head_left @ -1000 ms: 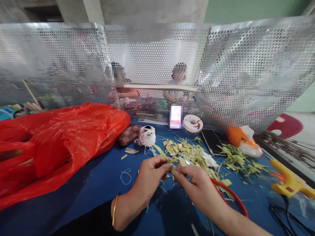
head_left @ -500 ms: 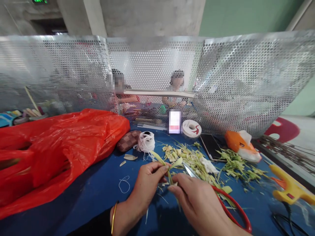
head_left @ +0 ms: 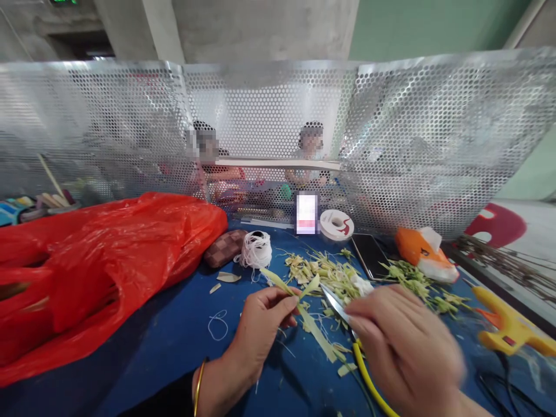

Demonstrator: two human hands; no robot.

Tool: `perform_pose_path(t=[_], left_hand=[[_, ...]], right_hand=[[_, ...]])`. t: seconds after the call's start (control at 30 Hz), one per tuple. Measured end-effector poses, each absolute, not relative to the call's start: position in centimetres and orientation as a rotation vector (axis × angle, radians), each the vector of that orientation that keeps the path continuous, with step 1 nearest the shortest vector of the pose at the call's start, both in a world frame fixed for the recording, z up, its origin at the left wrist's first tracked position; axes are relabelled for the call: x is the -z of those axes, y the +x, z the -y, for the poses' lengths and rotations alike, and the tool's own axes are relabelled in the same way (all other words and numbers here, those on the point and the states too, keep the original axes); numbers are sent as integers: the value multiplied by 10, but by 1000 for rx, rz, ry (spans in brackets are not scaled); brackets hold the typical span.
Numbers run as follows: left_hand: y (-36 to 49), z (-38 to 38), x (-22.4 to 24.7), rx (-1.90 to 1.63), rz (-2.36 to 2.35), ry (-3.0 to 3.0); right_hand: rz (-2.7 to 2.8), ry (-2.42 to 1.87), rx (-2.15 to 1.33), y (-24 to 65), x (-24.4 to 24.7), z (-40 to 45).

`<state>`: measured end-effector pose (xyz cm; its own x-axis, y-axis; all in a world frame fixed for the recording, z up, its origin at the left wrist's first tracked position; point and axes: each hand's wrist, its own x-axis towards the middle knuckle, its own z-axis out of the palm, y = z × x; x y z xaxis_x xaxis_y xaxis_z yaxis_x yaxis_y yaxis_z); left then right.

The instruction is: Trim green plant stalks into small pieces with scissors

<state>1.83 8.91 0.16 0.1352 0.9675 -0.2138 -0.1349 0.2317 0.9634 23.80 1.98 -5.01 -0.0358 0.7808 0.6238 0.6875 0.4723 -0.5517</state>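
My left hand (head_left: 267, 324) pinches pale green leaf strips (head_left: 316, 331) between thumb and fingers. One strip points up and left, one up and right, and a longer one hangs down to the right. My right hand (head_left: 406, 344) is apart from the strips, its fingers curled and blurred; whatever they may hold is hidden. Beneath it lies a pair of scissors (head_left: 336, 302), with steel blades pointing toward the strips and a yellow inner handle showing. Leaf scraps (head_left: 324, 275) are heaped behind the hands, and a loop of white thread (head_left: 218, 325) lies to the left.
A red plastic bag (head_left: 113, 266) covers the left side. Toward the back are a checkered pouch (head_left: 225, 248), white string (head_left: 256, 250), a ribbon spool (head_left: 336, 225) and a phone (head_left: 370, 258). Tissues (head_left: 425, 255) and a yellow glue gun (head_left: 508, 327) lie right. A perforated metal screen (head_left: 269, 116) stands behind.
My right hand has moved right, away from the leaf strips, exposing the long strip and the scissors' yellow handle and covering the red one. My left hand keeps its pinch.
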Motion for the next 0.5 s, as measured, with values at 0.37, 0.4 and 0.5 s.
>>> perform_pose_path(t=[0.37, 0.4, 0.5], left_hand=[[20, -79, -5, -754, -938, 1147], [20, -80, -3, -730, -906, 1164], [19, -83, 2, -680, -902, 1184]], right_hand=[[1274, -1191, -1171, 177, -4, -67], [1279, -1202, -1171, 176, -4, -67], [1273, -1240, -1141, 175, -4, -71]])
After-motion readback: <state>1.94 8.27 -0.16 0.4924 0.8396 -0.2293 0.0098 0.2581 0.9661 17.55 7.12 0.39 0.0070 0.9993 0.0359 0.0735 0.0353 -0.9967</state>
